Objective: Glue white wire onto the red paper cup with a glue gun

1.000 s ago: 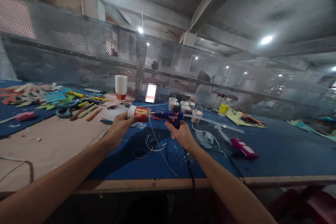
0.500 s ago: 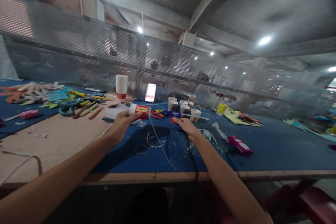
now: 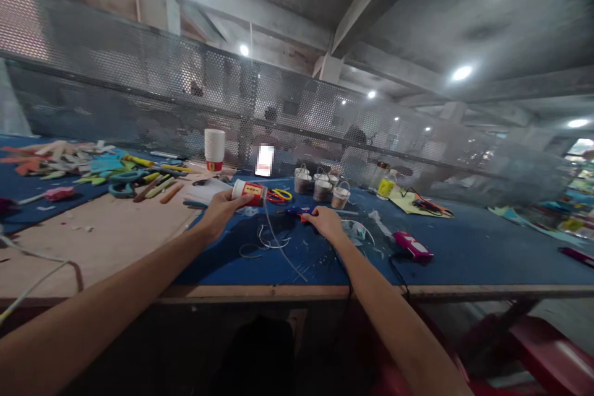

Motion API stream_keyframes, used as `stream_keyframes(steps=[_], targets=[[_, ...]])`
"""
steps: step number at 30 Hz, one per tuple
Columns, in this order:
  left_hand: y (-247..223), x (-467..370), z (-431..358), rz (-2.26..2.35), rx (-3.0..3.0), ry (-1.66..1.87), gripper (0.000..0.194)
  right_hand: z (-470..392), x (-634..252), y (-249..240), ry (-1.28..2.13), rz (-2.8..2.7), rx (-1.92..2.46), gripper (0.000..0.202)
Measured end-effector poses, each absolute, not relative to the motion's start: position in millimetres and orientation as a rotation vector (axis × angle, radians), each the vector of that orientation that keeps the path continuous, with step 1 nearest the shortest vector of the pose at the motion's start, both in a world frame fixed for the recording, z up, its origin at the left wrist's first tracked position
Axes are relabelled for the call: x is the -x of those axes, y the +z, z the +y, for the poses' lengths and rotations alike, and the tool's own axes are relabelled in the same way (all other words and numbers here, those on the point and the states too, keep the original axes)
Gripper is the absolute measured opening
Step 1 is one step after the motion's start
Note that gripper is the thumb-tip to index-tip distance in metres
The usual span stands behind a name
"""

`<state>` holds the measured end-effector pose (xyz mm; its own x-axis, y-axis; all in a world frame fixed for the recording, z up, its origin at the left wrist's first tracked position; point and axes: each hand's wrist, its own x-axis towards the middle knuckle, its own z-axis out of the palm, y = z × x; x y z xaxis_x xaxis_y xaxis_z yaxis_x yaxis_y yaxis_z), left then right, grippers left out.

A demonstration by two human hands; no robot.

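My left hand (image 3: 219,210) is closed round a red and white paper cup (image 3: 253,193), which it holds tilted on its side above the blue mat. A thin pale cord (image 3: 282,239) trails down from the cup's mouth to the mat. My right hand (image 3: 327,223) grips a blue glue gun (image 3: 297,211) with an orange trigger, low over the mat; my fingers partly cover it. Yellow and red-handled scissors (image 3: 281,195) lie just beyond the cup. Behind the glue gun stand several small cups with looped handles (image 3: 322,189).
A stack of paper cups (image 3: 215,147) stands at the back, left of a lit phone (image 3: 265,161). Craft sticks and teal scissors (image 3: 123,189) lie left. A magenta glue gun (image 3: 413,246), a yellow-labelled bottle (image 3: 387,185) and yellow paper (image 3: 417,203) are right. A perforated screen (image 3: 153,93) borders the table.
My right hand has lowered the glue gun from beside the cup's mouth toward the mat. The cup stays in my left hand, and the view has shifted slightly.
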<state>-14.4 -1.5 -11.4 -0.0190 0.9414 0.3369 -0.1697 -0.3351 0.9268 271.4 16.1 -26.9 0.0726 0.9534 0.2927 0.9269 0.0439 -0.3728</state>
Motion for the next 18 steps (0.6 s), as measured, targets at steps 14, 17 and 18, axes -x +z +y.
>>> stream_keyframes(steps=[14,17,18], targets=[[-5.7,11.8,-9.3,0.943,-1.409,1.559,0.028,-13.1,-184.3,4.6,1.414,-1.743,1.017,0.024],[-4.3,10.1,-11.2,0.97,-1.404,1.527,0.025,-12.5,-184.2,4.6,1.139,-1.718,1.059,0.019],[-3.5,9.1,-12.3,0.968,-1.406,1.508,0.024,-12.8,-186.0,5.5,1.035,-1.732,1.067,0.017]])
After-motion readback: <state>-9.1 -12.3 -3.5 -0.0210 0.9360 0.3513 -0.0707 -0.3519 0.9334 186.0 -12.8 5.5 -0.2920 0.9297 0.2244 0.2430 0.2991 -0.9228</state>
